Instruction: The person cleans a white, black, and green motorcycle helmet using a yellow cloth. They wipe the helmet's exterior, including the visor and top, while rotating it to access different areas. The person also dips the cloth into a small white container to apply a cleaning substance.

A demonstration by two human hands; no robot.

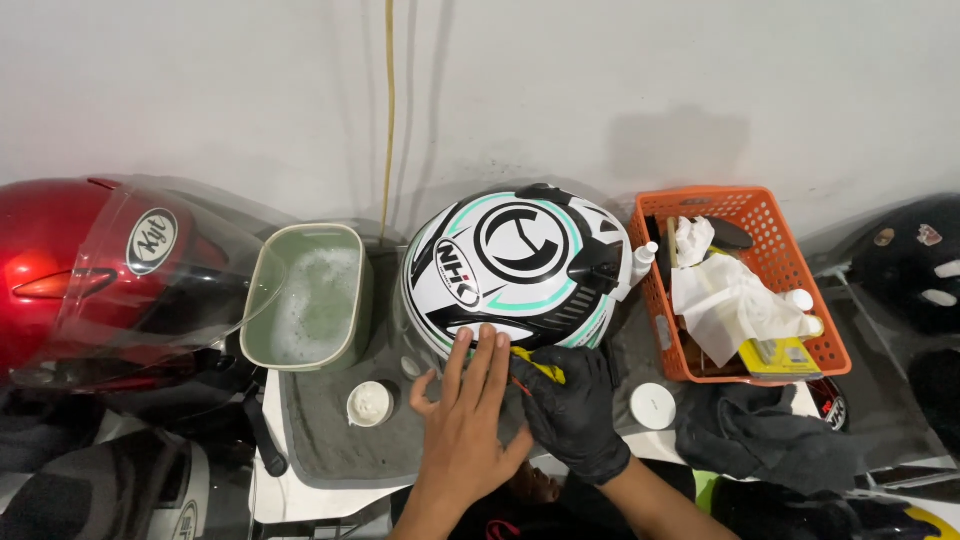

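White-black-teal helmet (515,265); orange basket (800,265); red helmet (45,260); black glove (575,410).

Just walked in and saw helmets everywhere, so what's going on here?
A person is working on a white helmet standing on a grey towel. The bare left hand rests flat against its lower edge, while the black-gloved right hand holds a small yellow tool there. A tub of soapy water sits to the left, an orange basket to the right.

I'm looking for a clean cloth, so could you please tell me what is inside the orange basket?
The orange basket holds crumpled white cloth, a small white bottle and a yellow box. The cloth covers whatever lies beneath it.
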